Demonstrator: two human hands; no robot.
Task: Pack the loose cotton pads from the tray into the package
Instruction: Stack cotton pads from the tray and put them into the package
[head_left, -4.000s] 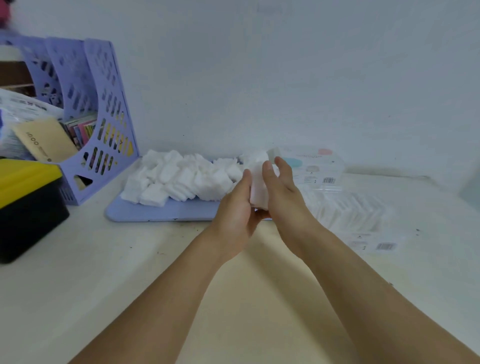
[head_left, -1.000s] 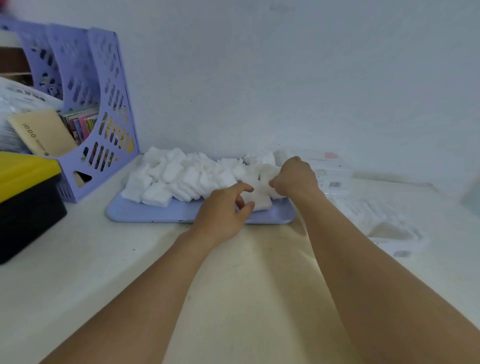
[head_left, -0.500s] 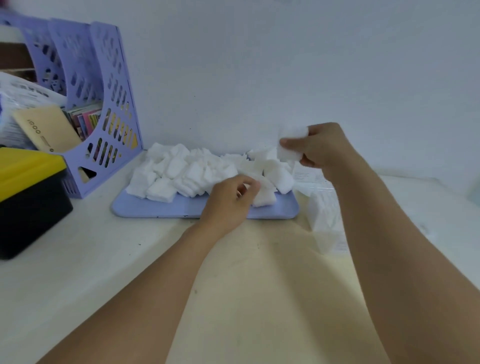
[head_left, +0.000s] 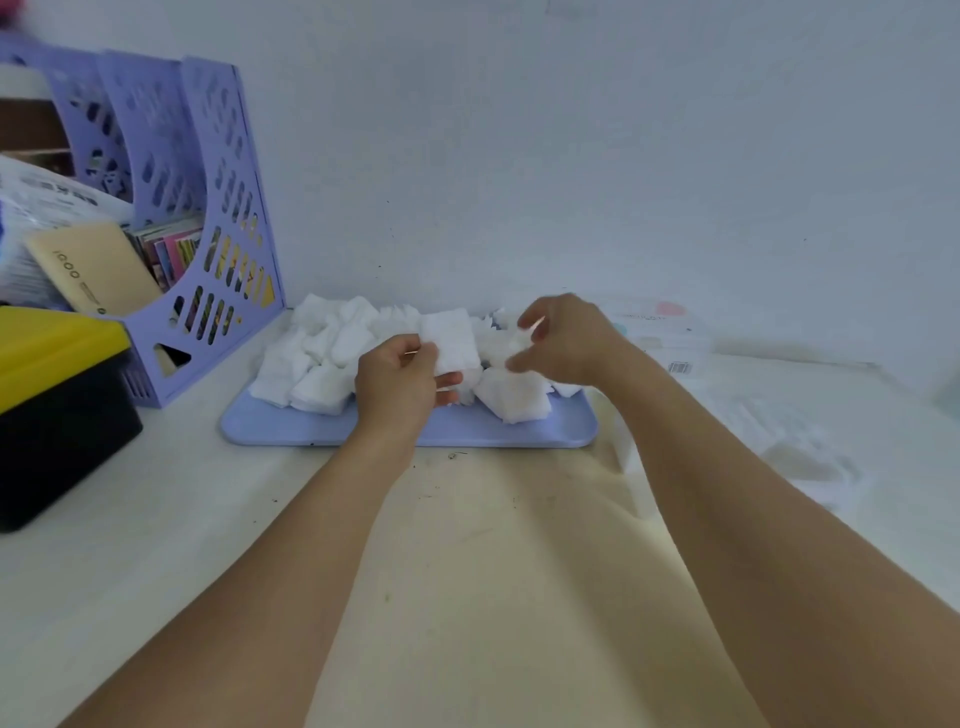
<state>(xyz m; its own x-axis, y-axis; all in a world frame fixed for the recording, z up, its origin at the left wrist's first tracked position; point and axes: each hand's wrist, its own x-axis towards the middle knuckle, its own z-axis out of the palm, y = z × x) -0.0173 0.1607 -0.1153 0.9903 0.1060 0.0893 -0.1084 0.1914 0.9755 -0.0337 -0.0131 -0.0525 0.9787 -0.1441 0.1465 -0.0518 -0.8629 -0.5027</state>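
A lavender tray (head_left: 519, 434) lies by the wall with a heap of loose white cotton pads (head_left: 322, 364) on it. My left hand (head_left: 397, 382) grips a small stack of pads (head_left: 451, 343), lifted just above the tray's middle. My right hand (head_left: 566, 340) hovers over the pads at the tray's right end, blurred, thumb and fingers apart, with no pad plainly in it. A clear plastic package (head_left: 779, 431) partly filled with pads lies on the table right of my right forearm. A second printed package (head_left: 657, 325) sits behind that hand.
A purple perforated file rack (head_left: 208, 218) with booklets stands at the left against the wall. A black box with a yellow lid (head_left: 57, 395) sits in front of it. The wall rises directly behind the tray.
My right hand came down from its raised position with a pad to the tray's right end. My left hand lifted a stack of pads off the tray.
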